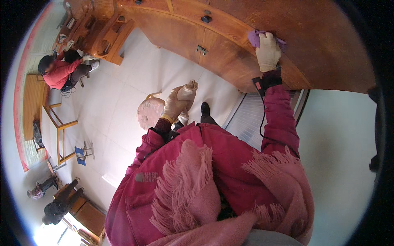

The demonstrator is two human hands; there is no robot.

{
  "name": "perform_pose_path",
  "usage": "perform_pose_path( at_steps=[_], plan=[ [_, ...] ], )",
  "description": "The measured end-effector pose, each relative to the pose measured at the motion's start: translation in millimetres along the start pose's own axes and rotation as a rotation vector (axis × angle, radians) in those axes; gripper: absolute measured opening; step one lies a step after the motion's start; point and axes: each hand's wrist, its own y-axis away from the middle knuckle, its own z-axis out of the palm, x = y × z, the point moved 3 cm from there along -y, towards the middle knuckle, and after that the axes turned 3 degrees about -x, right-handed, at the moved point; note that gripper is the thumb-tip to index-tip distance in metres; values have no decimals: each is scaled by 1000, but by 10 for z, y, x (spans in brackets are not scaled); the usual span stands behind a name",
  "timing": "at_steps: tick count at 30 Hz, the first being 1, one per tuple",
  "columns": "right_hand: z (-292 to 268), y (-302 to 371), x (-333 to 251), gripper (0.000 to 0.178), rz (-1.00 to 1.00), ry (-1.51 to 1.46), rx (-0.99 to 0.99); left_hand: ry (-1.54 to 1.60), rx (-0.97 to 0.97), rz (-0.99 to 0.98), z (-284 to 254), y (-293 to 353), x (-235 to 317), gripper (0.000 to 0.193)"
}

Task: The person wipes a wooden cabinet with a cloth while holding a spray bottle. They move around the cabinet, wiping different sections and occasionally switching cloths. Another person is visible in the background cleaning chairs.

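My right hand (268,55), in a pale glove, presses a bunched purple cloth (254,39) against the brown wooden cabinet (230,53). Its fingers are closed over the cloth, which shows on both sides of them. In front of my body, my gloved left hand (174,104) grips a pale beige cloth (187,91) that is rolled at the top and hangs below the hand. The left hand is apart from the cabinet. A black device with a cable is strapped to my right wrist.
A round-topped stool (149,112) stands just left of my left hand. Black drawer knobs (206,19) and a metal latch (201,50) stick out from the cabinet. At far left a person in red (61,76) sits by wooden armchairs (107,37). A wooden frame (60,127) stands below.
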Motion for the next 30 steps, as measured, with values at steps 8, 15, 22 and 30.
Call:
perform_pose_path(
  at_steps=[8, 15, 22, 30],
  plan=[
    [449, 345, -53, 39, 9, -149, -147, 182, -17, -20, 95, -62, -93, 66],
    [1267, 1288, 259, 43, 458, -420, -398, 119, 63, -116, -45, 92, 143, 67],
    [1778, 1688, 454, 41, 1029, -985, -70, 194, 63, -166, -137, 87, -86, 50],
    [2316, 1311, 163, 38, 1530, -1604, -254, -300, 313, 100, -207, 222, -171, 56]
  ],
)
